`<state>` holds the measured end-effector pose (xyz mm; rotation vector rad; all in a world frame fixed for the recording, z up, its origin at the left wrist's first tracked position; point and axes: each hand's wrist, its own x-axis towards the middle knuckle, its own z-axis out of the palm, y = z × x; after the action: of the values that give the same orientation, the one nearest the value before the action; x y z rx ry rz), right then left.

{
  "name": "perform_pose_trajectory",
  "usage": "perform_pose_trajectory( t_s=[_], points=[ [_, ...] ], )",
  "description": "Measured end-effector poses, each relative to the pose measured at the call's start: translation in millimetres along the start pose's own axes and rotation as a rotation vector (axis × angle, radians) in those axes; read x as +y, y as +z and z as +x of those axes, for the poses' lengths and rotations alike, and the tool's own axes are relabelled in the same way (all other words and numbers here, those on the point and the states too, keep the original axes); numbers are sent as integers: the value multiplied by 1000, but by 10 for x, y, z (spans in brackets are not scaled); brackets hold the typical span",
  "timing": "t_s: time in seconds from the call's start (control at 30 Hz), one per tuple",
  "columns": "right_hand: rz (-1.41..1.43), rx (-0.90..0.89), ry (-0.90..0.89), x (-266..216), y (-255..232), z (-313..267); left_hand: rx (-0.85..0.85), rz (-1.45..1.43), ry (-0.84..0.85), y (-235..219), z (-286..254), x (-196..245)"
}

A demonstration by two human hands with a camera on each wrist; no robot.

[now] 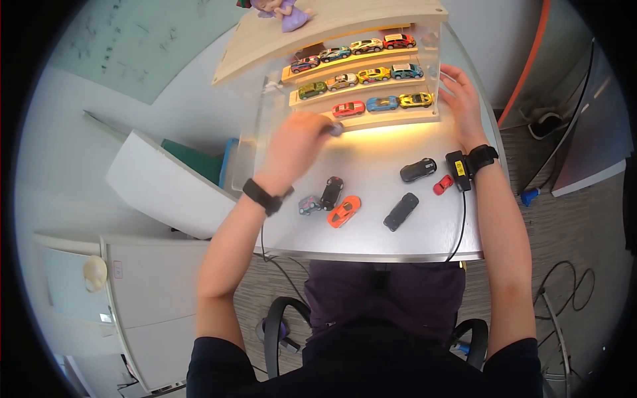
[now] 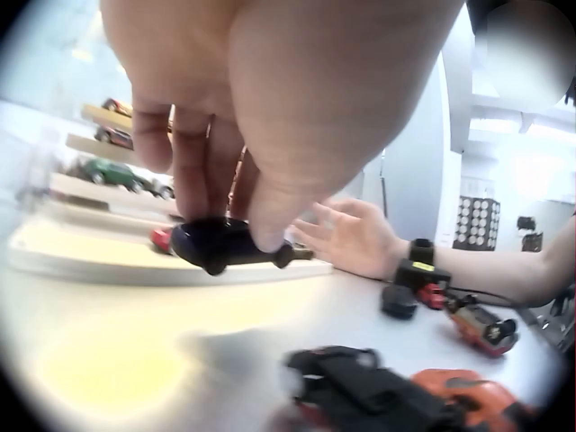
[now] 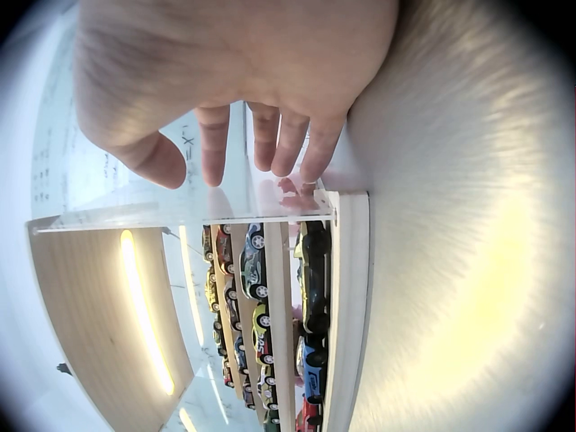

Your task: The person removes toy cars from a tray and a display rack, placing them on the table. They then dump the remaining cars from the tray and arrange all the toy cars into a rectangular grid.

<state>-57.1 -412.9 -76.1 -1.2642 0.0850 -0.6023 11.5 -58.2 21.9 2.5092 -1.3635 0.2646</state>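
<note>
Between thumb and fingers, my left hand (image 1: 296, 147) pinches a dark toy car (image 2: 225, 245). It holds the car at the front left of a lit wooden display stand, by the lowest step (image 1: 391, 120). Only a small part of this car (image 1: 336, 129) shows in the head view. A red toy car (image 1: 348, 109), a blue one and a yellow one stand in a row on that step. At the stand's right side, my right hand (image 1: 462, 103) has its fingers extended by the clear side panel (image 3: 270, 219), holding nothing.
Several toy cars fill the upper steps (image 1: 361, 88). On the table (image 1: 371, 240) lie an orange car (image 1: 344, 211), several dark ones and a small red car (image 1: 442, 184). A purple figurine (image 1: 292, 14) sits on top. A cable (image 1: 461, 229) runs from the right wrist.
</note>
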Motion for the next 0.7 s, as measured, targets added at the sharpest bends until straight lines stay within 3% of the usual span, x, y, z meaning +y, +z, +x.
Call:
perform_pose_trajectory(
  t_s=[0.23, 0.7],
  points=[
    [-7, 10, 16, -64, 17, -15, -26, 200, -149, 187, 177, -397],
    [-19, 5, 6, -35, 19, -14, 33, 145, -38, 337, 226, -510]
  ],
)
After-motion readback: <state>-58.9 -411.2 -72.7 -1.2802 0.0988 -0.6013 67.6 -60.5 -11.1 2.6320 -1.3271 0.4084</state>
